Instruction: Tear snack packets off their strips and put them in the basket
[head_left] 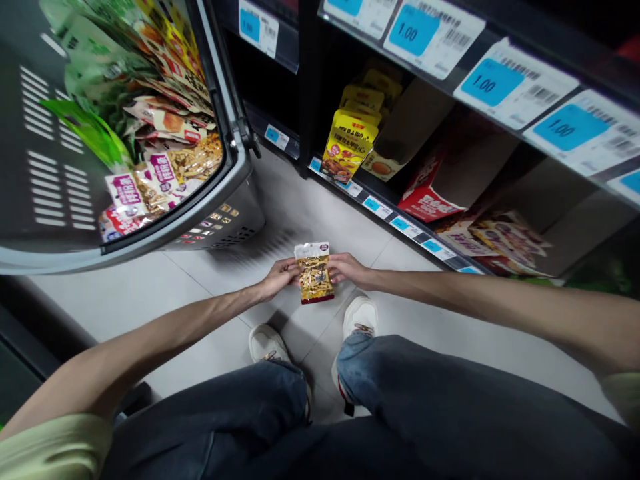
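Observation:
Between my two hands, low over the floor, is a small snack packet point(315, 279) with a white top, a clear front showing yellowish strips, and a dark red bottom edge. My left hand point(281, 277) pinches its left side. On the opposite side my right hand point(349, 269) grips the other edge, fingers partly behind the packet. A grey shopping basket point(240, 207) stands to the upper left. Inside it lie several snack packets point(165, 173) with purple-and-white labels, plus green bags point(95, 60) and a bright green packet point(93, 133).
Shelves with price tags point(483, 83) run along the right. The bottom shelf holds yellow packets point(350, 143), a red box point(430, 193) and purple-white packets point(510, 237) in a carton. Pale floor tiles point(295, 207) lie between basket and shelf. My white shoes point(361, 317) are below the packet.

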Available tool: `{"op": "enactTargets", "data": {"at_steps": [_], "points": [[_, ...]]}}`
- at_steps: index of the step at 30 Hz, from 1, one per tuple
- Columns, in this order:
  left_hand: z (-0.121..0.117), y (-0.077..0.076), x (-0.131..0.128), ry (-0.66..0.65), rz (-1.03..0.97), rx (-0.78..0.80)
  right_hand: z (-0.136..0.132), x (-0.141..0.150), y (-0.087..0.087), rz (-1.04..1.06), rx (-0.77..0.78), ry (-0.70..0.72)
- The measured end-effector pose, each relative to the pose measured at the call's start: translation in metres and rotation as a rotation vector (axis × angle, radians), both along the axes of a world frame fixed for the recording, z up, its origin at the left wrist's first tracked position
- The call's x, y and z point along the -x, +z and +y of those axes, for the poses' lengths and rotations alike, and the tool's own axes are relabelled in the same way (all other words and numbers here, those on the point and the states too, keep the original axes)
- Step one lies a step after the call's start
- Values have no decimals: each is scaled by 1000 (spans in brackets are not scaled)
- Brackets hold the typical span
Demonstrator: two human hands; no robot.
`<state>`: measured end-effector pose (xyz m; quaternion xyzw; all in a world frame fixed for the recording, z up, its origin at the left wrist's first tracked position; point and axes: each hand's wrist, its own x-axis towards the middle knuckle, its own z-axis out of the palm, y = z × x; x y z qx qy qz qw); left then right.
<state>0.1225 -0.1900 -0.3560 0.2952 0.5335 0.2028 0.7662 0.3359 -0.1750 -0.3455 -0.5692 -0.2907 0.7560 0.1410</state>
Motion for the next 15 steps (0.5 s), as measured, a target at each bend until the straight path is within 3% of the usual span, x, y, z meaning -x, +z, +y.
{"op": "enactTargets", "data": {"at_steps": [8, 15], "points": [[5, 3, -1, 10, 30, 30, -2, -4, 5, 68, -53, 6], [2, 0, -1, -84, -3, 94, -5, -1, 1, 60, -85, -22]]}}
